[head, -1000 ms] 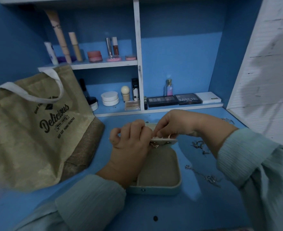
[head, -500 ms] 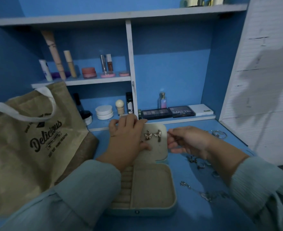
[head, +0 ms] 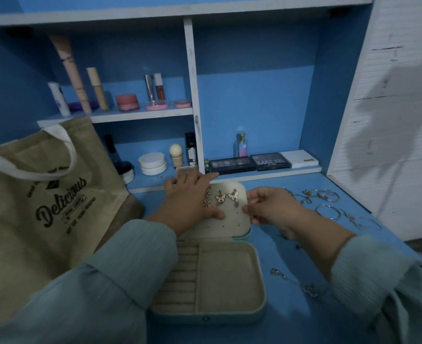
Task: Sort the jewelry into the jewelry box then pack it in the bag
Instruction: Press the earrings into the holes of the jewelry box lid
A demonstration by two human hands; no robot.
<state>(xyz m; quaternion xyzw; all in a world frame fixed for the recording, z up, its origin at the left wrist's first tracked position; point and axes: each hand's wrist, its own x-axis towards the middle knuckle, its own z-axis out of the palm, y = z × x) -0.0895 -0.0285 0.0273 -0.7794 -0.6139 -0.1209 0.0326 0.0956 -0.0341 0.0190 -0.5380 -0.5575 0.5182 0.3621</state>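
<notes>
- We see the jewelry box [head: 226, 279] lying open on the blue desk [head: 304, 319], its lid [head: 229, 217] tipped back toward the shelves; a second ago the lid was folded down under both hands, and now its inner panel faces us in full.
- Two butterfly earrings [head: 227, 196] hang in the panel's upper row, and beside them two star-shaped earrings [head: 207, 197] now show, which half a second ago were hidden by our left hand.
- Our left hand [head: 191, 202] lies spread on the lid's left side, fingers straight, thumb along the panel, gripping nothing.
- Our right hand [head: 270, 207] is at the lid's right edge, fingers curled inward with the tips near the rim; it has moved closer to the lid than half a second ago, and we cannot tell whether it pinches anything.
- The box's lower half shows ring rolls on the left and one plain compartment on the right.
- Loose hoops and chains [head: 329, 207] lie on the desk to the right of the lid, and one more chain [head: 294, 281] lies beside the box's right wall.
- The tan bag [head: 31, 219] stands to the left of the box, where it was before.
</notes>
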